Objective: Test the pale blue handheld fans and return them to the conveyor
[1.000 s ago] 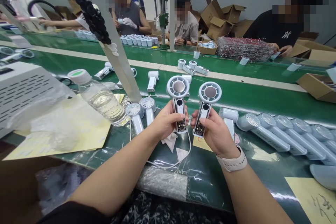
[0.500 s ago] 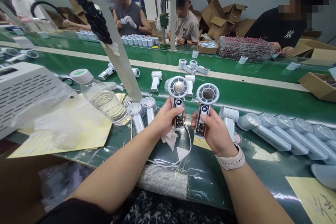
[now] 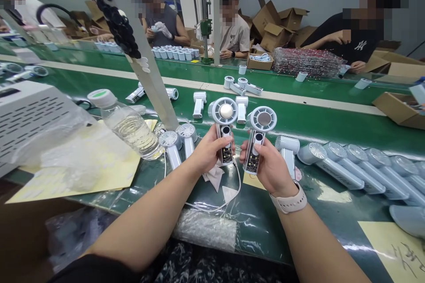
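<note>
The left hand (image 3: 210, 152) clasps the left fan (image 3: 225, 112) by its handle, the right hand (image 3: 269, 166) the right fan (image 3: 264, 119), the 2 side by side, just apart, over the near green table (image 3: 315, 205). Each long axis stands upright, round head beyond the thumb; a white cable (image 3: 237, 181) trails below the left fan

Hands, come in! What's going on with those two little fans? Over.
Left hand grips one white round-headed plastic fan, upright. Right hand grips its matching twin fan. Thin white cable lies below.
</note>
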A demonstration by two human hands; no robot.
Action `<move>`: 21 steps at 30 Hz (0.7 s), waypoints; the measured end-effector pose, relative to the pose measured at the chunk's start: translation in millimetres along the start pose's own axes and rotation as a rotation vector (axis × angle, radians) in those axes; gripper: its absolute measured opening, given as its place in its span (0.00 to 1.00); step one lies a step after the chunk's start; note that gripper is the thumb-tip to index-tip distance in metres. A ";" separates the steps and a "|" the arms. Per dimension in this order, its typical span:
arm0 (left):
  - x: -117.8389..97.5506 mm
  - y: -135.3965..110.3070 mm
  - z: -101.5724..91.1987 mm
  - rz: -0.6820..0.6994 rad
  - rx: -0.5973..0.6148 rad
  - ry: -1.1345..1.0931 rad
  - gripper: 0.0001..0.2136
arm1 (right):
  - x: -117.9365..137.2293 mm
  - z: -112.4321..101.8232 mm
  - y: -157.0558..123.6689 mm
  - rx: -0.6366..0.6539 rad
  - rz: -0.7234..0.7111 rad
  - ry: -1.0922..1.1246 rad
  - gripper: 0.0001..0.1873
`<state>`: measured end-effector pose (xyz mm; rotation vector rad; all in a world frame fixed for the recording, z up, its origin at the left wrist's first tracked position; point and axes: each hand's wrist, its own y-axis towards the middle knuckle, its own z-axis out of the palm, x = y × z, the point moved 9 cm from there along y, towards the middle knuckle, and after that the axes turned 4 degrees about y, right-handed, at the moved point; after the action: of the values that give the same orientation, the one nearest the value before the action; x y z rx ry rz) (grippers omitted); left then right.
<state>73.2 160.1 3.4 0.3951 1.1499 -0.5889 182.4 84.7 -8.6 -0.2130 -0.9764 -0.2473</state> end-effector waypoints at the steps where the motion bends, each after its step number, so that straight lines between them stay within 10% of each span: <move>1: -1.4 -0.5 0.9 0.011 0.004 0.007 0.23 | -0.6 0.0 0.0 -0.001 0.006 0.003 0.14; 15: 4.9 0.2 -14.5 0.004 -0.119 0.304 0.21 | -0.7 -5.9 2.7 -0.053 -0.010 0.018 0.14; 21: 4.7 -0.4 -11.3 -0.025 -0.117 0.082 0.23 | -4.7 -5.9 7.1 0.008 0.050 0.143 0.20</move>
<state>66.1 165.2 -5.1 0.3078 1.2633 -0.5282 186.7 90.3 -16.3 -0.2092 -0.8295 -0.2094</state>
